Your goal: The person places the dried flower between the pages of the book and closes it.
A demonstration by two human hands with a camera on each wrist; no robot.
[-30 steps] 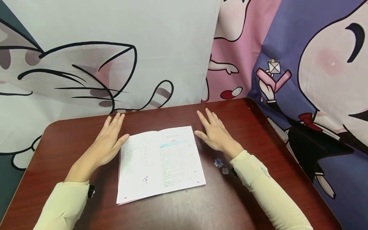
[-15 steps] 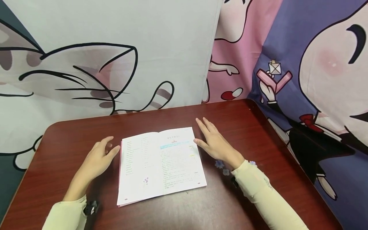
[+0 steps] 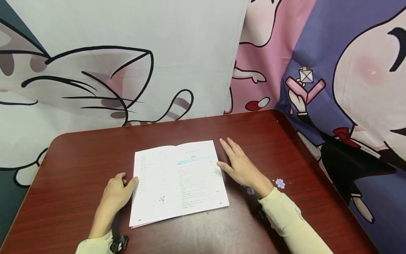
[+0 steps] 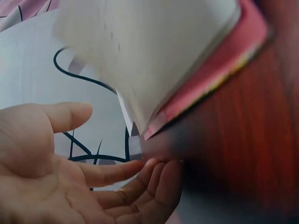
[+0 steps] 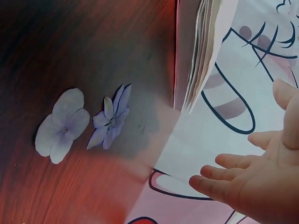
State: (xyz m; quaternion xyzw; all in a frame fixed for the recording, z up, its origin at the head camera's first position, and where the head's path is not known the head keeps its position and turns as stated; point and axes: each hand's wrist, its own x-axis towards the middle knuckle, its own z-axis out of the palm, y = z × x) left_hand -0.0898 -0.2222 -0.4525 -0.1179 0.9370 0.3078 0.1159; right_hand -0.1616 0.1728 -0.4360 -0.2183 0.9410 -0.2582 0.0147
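- Head view: I observe a pink-covered paperback book (image 3: 177,180) lying spread, face up, on the reddish-brown wood-grain table (image 3: 177,134), between the fingers of the left hand (image 3: 115,195) and those of the right hand (image 3: 241,165). This central placing, I judge, leaves one outer page edge within reach of each hand. The left thumb overlaps the left page margin; whether it presses there I cannot tell.
- Left wrist view: I see the thumb extended, well parted from the four loosely bent fingers, which hold nothing. Just beside their tips is the book's corner, its pink cover (image 4: 212,70) showing under the pages; the bend probably suits a low approach to that edge.
- Right wrist view: I find the fingers nearly straight, slightly spread, grasping nothing; the page edges are near the thumb. A pale flower (image 5: 63,126) and a violet flower (image 5: 112,119) lie well apart from the fingertips, presumably as decoration.
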